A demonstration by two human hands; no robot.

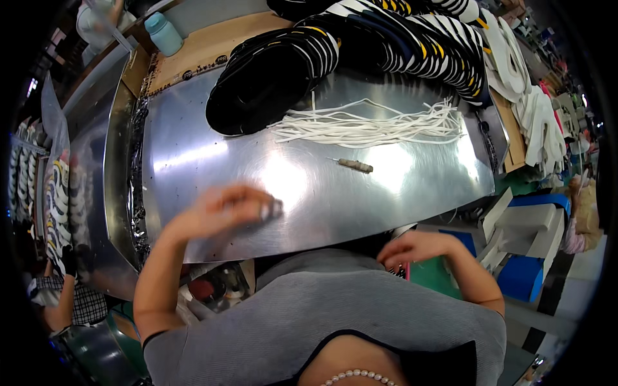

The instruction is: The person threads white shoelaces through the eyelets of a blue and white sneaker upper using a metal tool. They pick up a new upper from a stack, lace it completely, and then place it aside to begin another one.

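Note:
My left hand (237, 204) is over the metal tabletop (193, 174), smeared by motion. Something greyish shows at its fingertips, and I cannot make out whether it holds anything. Close to my lap, just off the table's front edge, my right hand (415, 248) bends downward with its fingertips partly hidden. A small awl-like tool (355, 166) with a wrapped handle and thin metal point lies on the tabletop, apart from both hands. Beyond it spreads a loose bundle of white laces (380, 126). Black shoe uppers with white and yellow stripes (277, 77) are stacked behind the laces.
A light blue bottle (163, 35) stands on cardboard at the far left. White strap-like pieces (544, 125) hang past the right edge, above a grey and blue machine or seat (528, 241). A co-worker's arm (61, 305) shows at the lower left, beside hanging striped shoe parts (58, 212).

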